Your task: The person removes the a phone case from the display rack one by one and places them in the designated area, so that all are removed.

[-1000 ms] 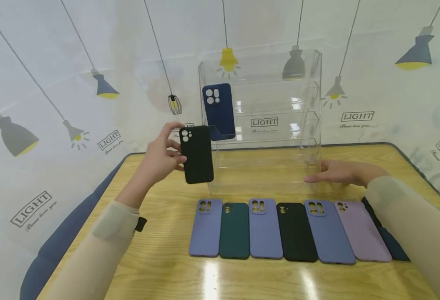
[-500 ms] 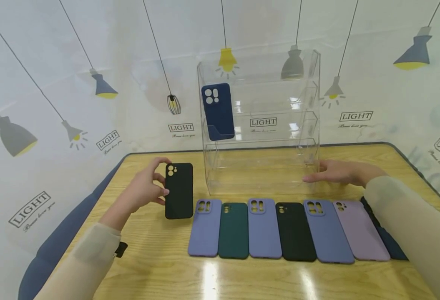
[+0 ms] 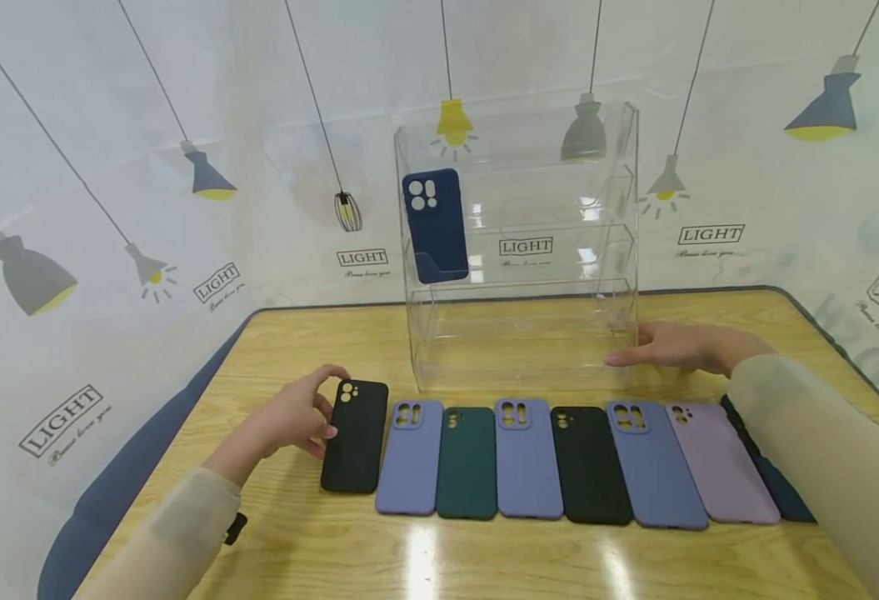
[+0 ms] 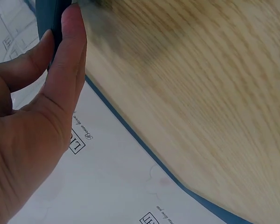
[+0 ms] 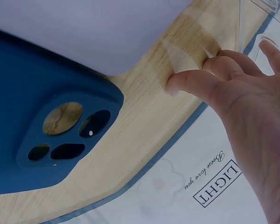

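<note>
My left hand (image 3: 297, 417) holds a black phone case (image 3: 357, 437) by its left edge, at the left end of a row of cases. In the left wrist view, thumb and fingers pinch the dark case (image 4: 53, 23), mostly out of frame. My right hand (image 3: 679, 346) grips the lower right side of a clear tiered display rack (image 3: 521, 367), thumb in front. The right wrist view shows this hand (image 5: 252, 98) with bent fingers at the transparent plastic. A navy phone case (image 3: 437, 225) stands in the rack at the left.
The row on the wooden table (image 3: 297, 550) has a periwinkle case (image 3: 409, 467), a green case (image 3: 467, 467), another black case (image 3: 595, 471), a lilac case (image 3: 724, 467) and others. A dark blue case (image 5: 46, 116) lies partly under my right sleeve. A lamp-printed backdrop (image 3: 282, 150) stands behind.
My left hand has brought the black case from in front of the rack's left side down to the table, left of the row. The right hand stays at the rack.
</note>
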`<move>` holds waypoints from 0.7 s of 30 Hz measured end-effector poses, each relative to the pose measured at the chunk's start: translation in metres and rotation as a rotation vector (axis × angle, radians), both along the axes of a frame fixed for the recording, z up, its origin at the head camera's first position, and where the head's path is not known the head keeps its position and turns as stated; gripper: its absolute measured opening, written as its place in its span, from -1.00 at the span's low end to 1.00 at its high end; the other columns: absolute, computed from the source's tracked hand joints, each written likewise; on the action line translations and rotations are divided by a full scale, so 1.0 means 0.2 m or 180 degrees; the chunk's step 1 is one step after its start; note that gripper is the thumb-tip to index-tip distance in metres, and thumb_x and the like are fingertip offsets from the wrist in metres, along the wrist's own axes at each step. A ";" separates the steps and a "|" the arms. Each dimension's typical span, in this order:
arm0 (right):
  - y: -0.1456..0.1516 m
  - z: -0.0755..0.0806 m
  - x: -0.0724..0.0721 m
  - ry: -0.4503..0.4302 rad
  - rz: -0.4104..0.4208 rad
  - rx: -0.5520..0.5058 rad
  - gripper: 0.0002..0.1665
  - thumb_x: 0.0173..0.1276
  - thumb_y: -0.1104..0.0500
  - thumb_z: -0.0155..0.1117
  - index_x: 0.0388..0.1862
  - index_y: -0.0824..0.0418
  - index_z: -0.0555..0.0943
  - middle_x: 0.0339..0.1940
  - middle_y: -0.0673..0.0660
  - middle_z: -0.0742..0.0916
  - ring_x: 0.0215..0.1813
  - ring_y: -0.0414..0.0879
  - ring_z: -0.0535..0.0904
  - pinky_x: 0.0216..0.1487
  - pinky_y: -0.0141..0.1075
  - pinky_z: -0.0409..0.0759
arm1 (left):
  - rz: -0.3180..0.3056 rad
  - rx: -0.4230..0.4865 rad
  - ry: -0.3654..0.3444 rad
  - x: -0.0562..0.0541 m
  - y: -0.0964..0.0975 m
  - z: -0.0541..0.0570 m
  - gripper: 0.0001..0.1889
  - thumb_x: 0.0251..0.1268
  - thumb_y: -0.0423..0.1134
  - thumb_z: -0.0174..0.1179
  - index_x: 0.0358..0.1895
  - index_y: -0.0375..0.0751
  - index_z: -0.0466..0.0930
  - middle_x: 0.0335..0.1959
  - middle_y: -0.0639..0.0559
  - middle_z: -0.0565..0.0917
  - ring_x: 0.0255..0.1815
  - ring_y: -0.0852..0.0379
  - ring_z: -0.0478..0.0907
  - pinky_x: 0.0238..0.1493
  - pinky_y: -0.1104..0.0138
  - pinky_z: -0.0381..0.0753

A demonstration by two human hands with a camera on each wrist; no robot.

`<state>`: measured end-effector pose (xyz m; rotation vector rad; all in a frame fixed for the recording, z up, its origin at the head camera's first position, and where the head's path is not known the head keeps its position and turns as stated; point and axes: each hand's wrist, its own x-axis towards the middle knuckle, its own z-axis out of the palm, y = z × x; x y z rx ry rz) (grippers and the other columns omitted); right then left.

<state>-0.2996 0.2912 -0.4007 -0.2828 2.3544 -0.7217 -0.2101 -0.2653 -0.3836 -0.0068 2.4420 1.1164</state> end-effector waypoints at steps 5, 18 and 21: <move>0.00 -0.01 0.00 0.0056 0.0003 -0.0002 0.36 0.46 -0.54 0.16 0.82 0.10 -0.30 0.77 0.50 -0.13 0.70 0.62 -0.08 0.52 0.56 0.22 | -0.0033 -0.0051 -0.0132 0.01 -0.01 -0.04 -0.15 0.34 -0.64 0.24 0.63 -0.02 0.20 -0.16 -0.22 0.59 -0.37 -0.04 0.66 -0.33 0.09 0.86; 0.00 0.00 0.00 -0.0039 -0.0027 -0.0005 0.42 0.45 -0.55 0.15 0.80 0.21 -0.34 0.77 0.51 -0.15 0.69 0.62 -0.04 0.50 0.54 0.26 | -0.0105 -0.0121 -0.0227 0.03 0.00 -0.07 -0.19 0.34 -0.63 0.23 0.62 -0.07 0.25 -0.13 -0.24 0.60 -0.37 -0.04 0.61 -0.35 0.10 0.85; 0.00 0.00 0.00 -0.0025 -0.0022 0.0013 0.44 0.45 -0.56 0.15 0.79 0.24 -0.33 0.76 0.52 -0.15 0.69 0.62 -0.05 0.52 0.53 0.24 | -0.0128 -0.0142 -0.0207 0.04 0.00 -0.07 -0.19 0.34 -0.63 0.23 0.62 -0.09 0.24 -0.11 -0.25 0.61 -0.36 -0.04 0.62 -0.35 0.10 0.85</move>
